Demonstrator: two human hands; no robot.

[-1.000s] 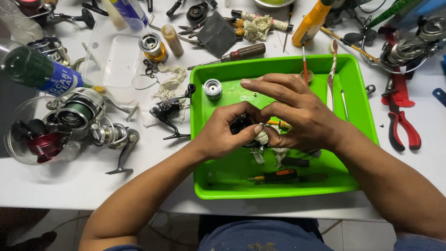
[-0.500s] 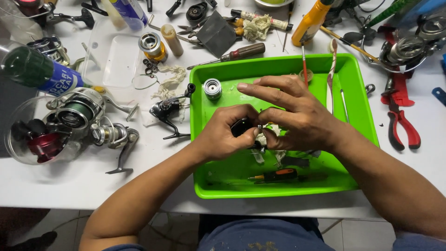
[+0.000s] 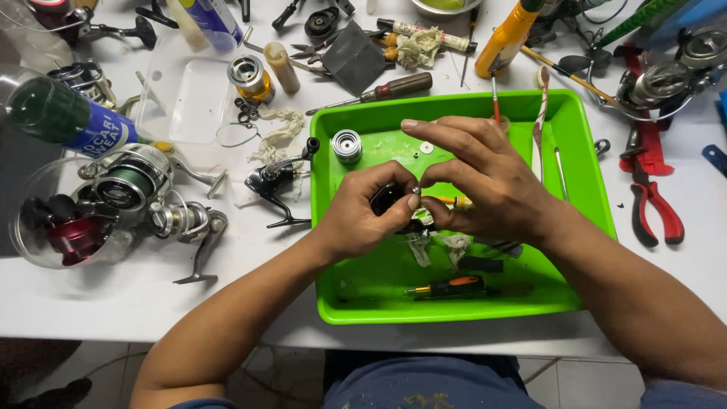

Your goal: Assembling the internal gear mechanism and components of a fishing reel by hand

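Both hands are working a small black reel part over the green tray, centre of frame.

The left hand is closing around the part; the right hand is pinching a tiny metal piece at its top, other fingers spreading. In the tray's lower part an orange-handled screwdriver is lying; a silver spool is sitting at upper left. Spinning reels are crowding the white surface at left.

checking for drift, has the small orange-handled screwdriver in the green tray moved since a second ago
Yes. The orange-handled screwdriver lay close under the hands a second ago; now it rests nearer the green tray's front wall.
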